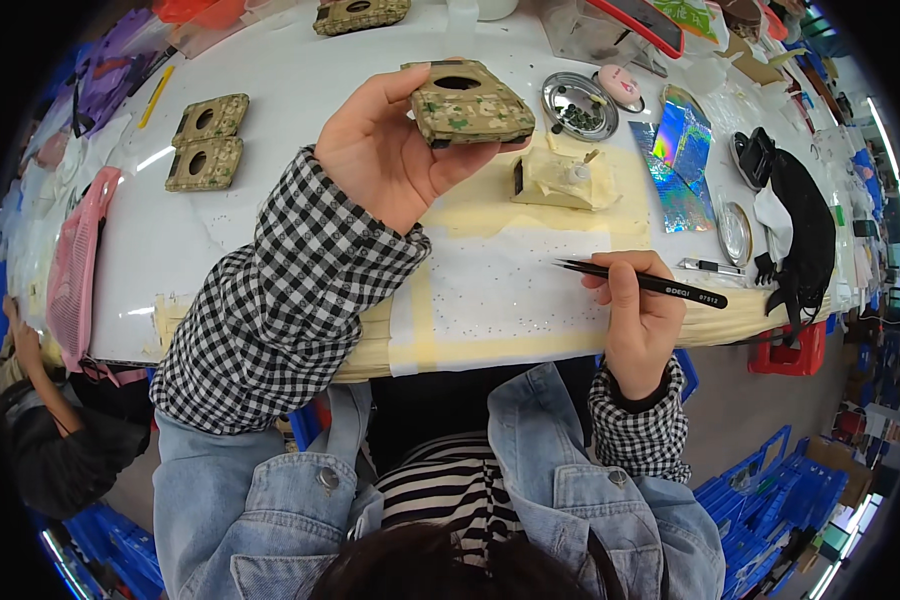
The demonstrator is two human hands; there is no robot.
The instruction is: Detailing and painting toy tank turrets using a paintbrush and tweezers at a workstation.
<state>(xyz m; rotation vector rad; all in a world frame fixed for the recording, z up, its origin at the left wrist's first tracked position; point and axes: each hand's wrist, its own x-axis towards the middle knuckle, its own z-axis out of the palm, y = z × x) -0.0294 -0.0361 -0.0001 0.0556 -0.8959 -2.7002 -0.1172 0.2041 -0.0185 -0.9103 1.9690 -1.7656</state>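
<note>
My left hand (395,150) is raised over the table, its fingers wrapped under and around a camouflage-patterned case (470,108) with an oval hole in its top face. Lower and to the right, my right hand (638,310) grips a pair of black tweezers (660,286), the tips pointing left. Those tips hover over or near a white sheet (510,290) edged with yellowish tape, on which many tiny dark and shiny bits lie scattered. Whether the tips pinch anything is too small to tell. Behind the sheet stands a small tape-covered block (570,180).
Two joined camouflage pieces (206,142) lie left, another (362,14) at the back. A round metal dish (580,105) holds small dark parts. Right are holographic sheets (682,165), a utility knife (711,267) and a black cloth bag (808,230). Another person's arm (45,375) shows far left.
</note>
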